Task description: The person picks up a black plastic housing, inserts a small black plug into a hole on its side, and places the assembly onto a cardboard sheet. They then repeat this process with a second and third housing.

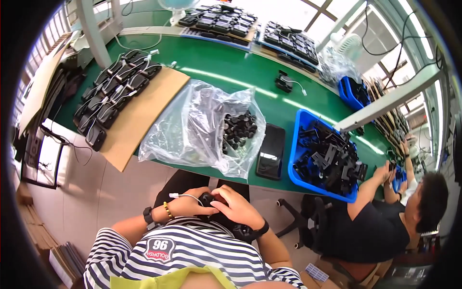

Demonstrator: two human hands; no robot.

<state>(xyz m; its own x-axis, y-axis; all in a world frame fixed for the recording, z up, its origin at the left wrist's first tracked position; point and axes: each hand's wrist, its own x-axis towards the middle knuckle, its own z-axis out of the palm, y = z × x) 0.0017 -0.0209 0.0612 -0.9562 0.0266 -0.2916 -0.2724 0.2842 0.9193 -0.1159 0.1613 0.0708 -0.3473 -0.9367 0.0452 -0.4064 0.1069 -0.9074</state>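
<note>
Close to my body, at lap height, both hands work around a small black device (pixel 207 199) with a white cable and plug (pixel 174 195). My left hand (pixel 185 206) is closed around its left side, the cable running out over the fingers. My right hand (pixel 234 206) is closed on the device from the other side, thumb and fingers against it. Much of the device is hidden by my fingers. Another black part (pixel 242 232) shows beside my right wrist, against the striped shirt.
A clear plastic bag (pixel 192 130) of small black parts lies ahead on the green table (pixel 231 82). Right of it are a black phone (pixel 271 153) and a blue bin (pixel 292 154) of black parts. Cabled units (pixel 113 89) sit on brown board (pixel 144 108). A co-worker (pixel 385 216) sits right.
</note>
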